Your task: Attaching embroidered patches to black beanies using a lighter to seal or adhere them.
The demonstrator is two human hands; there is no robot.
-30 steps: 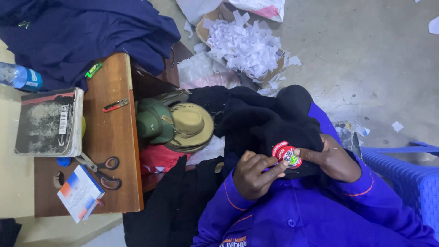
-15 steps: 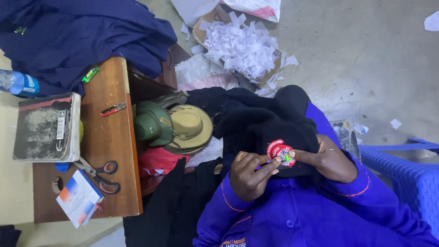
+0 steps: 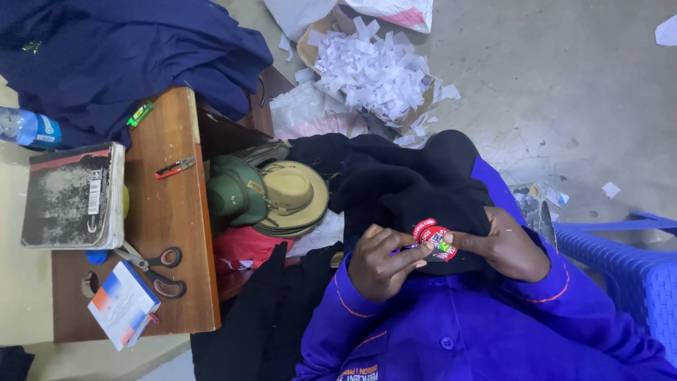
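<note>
While both hands pinch it, round red patch (image 3: 434,240) w/ green centre, on black cloth (image 3: 416,187), left hand (image 3: 384,261) grip & right hand (image 3: 504,247) grip clenched.

Tailoring workshop: scissors (image 3: 156,269) on wooden table (image 3: 176,233), piled navy cloth (image 3: 134,53), paper scraps (image 3: 374,70) on concrete floor (image 3: 564,92).

Colours seen at the sewing table

A round red embroidered badge (image 3: 434,240) with white and green marks was laid on black knitted cloth (image 3: 416,190); green and tan brimmed hats (image 3: 264,196), black-handled scissors (image 3: 156,269) and a brown wooden table (image 3: 169,212) were seen.
</note>
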